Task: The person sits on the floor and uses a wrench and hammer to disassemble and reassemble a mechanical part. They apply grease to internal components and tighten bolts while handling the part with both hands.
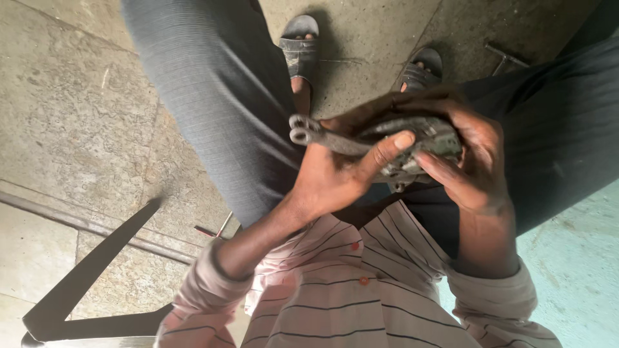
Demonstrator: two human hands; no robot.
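Both hands on wrench & grey part

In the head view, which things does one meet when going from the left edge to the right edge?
Dark chair leg → ring end of the spanner → left hand → grey metal part → right hand → metal tool on the floor.

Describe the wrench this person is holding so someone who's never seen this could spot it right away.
Find the two hands meeting over the grey-trousered lap. The left hand grips a dark metal wrench, thumb pressed along its shaft, against a grimy grey metal part cupped in the right hand. Its ring-shaped end juts left, unlike the lumpy part.
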